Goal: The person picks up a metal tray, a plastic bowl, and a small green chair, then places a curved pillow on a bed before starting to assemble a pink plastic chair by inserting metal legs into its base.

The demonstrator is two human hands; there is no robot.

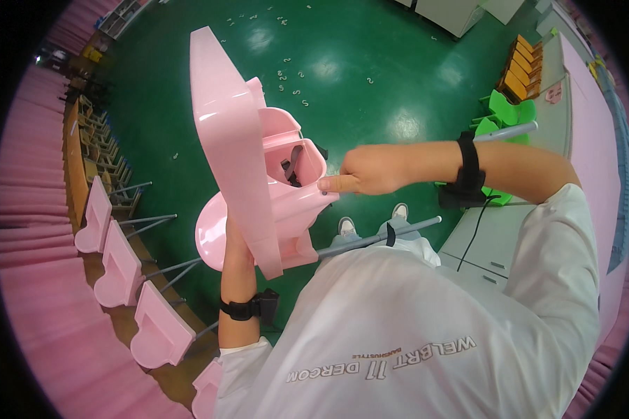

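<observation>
My left hand (235, 246) has its grip closed on the underside of a pink plastic chair (258, 167), though the chair's broad panel hides my fingers, so only the back of the hand and wrist show. My right hand (360, 171) is curled into a loose fist, its thumb pressed flat against the rim of the chair's boxy hollow, clamped on nothing.

I hold the chair up in front of my chest, above the green floor (342, 63). Its plastic is smooth, glossy and moulded: a long flat panel tilted edge-on toward me, a rounded lobe low on the left, and an open hollow with a dark strap (292, 167) inside. A grey metal leg (381, 236) juts right from beneath it; where it joins is hidden.

My left forearm rises straight from below, with a black wristband (248, 307); my right forearm comes in level from the right, with another black band (468, 171).

To the left, a row of pink chairs (129, 279) lines up, the nearest cut off by my shirt.
</observation>
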